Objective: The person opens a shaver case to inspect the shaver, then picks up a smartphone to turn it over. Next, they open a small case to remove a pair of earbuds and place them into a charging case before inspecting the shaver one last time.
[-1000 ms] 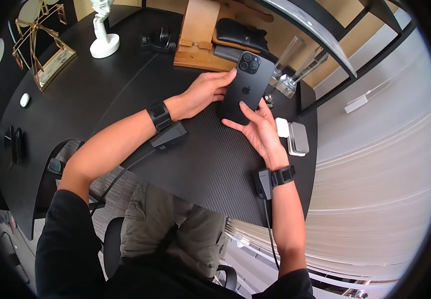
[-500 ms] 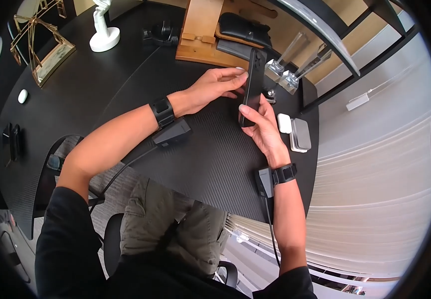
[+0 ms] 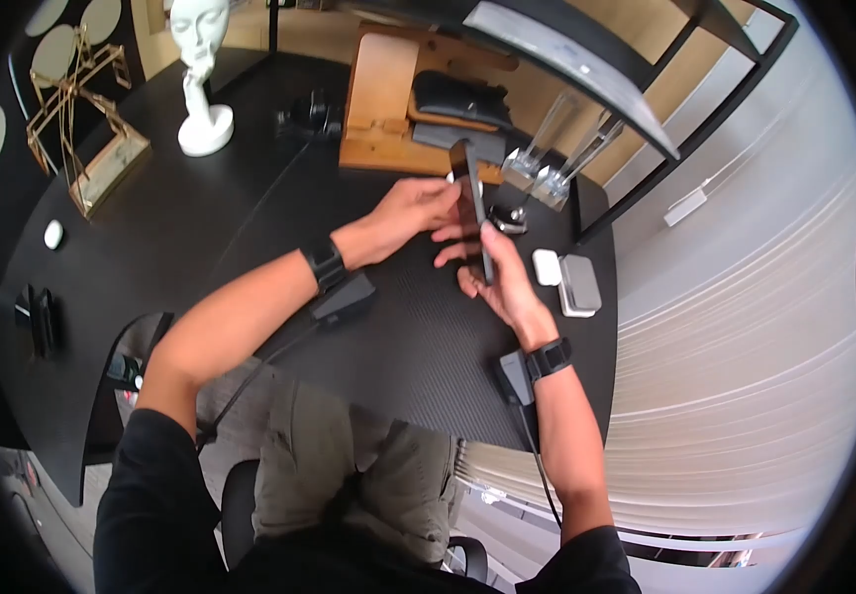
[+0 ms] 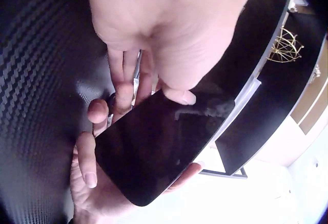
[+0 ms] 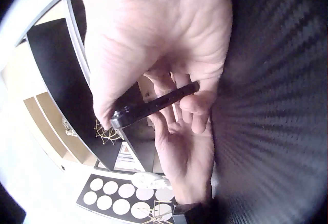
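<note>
Both hands hold a dark smartphone (image 3: 469,188) above the black desk, and it appears nearly edge-on in the head view. My left hand (image 3: 403,218) grips its upper part. In the left wrist view that thumb lies on the glossy black screen (image 4: 159,142), with fingers behind. My right hand (image 3: 515,289) holds the lower end, its thumb along one long edge. The right wrist view shows the phone's narrow edge (image 5: 156,106) between the right thumb and curled fingers. Each wrist wears a black strap with a small cabled camera box.
Right of the hands lie a white earbud case (image 3: 546,267) and a grey-topped box (image 3: 579,285). Behind stand a wooden stand (image 3: 380,99), clear glass pieces (image 3: 552,183) and a monitor (image 3: 576,64). A white bust (image 3: 206,129) and a brass wheel model (image 3: 111,168) are farther left.
The phone has turned from showing its back and camera lenses to nearly edge-on. My right fingers have shifted around its lower end. The head view has tilted up a little.
</note>
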Action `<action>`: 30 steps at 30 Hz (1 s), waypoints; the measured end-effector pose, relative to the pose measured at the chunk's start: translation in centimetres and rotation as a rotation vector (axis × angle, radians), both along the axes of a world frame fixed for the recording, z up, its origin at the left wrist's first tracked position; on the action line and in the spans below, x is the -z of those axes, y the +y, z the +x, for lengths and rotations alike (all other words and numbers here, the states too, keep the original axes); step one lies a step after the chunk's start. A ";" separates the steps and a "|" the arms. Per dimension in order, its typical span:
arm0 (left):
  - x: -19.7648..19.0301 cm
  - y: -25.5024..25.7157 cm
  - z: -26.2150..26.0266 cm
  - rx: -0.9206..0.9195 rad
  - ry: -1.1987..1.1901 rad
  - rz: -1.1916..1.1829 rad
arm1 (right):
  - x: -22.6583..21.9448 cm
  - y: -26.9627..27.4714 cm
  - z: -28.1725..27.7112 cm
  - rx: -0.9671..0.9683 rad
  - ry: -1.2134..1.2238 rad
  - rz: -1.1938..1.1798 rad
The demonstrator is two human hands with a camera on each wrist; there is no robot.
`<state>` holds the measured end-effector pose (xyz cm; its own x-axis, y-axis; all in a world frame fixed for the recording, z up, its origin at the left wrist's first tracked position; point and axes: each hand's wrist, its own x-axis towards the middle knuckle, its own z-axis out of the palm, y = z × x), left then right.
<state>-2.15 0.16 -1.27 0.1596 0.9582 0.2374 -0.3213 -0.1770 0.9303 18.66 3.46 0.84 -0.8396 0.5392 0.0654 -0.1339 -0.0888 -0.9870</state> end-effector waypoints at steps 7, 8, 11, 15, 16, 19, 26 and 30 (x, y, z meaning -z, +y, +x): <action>-0.6 -0.8 0.6 -0.165 -0.078 -0.087 | -1.4 -0.8 -0.5 -0.042 0.066 -0.095; -0.9 -1.0 0.4 -0.167 -0.098 -0.110 | -1.2 -0.7 -0.6 -0.015 0.042 -0.084; -1.5 -1.2 0.6 -0.226 -0.161 -0.136 | -0.6 -0.3 -0.7 0.001 -0.005 -0.173; -0.4 -0.6 0.6 -0.183 -0.176 -0.148 | -1.0 -0.6 -0.7 0.043 0.074 -0.219; -0.6 -0.7 0.7 -0.144 -0.137 -0.085 | -0.8 -0.3 -0.6 0.024 0.097 -0.264; -1.7 -1.6 0.6 -0.032 -0.037 -0.099 | -0.8 -0.1 -0.3 0.058 0.121 -0.343; -0.2 -0.3 0.3 0.066 -0.074 -0.115 | -1.3 0.1 -0.5 0.024 0.182 -0.412; 0.0 -0.2 1.0 -0.025 -0.021 -0.077 | -0.6 0.2 -0.3 0.079 0.169 -0.381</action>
<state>-1.20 -0.05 -1.31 0.1306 0.9774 0.1661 -0.3376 -0.1137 0.9344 18.36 3.62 1.45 -0.7892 0.6138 -0.0178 -0.3119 -0.4256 -0.8495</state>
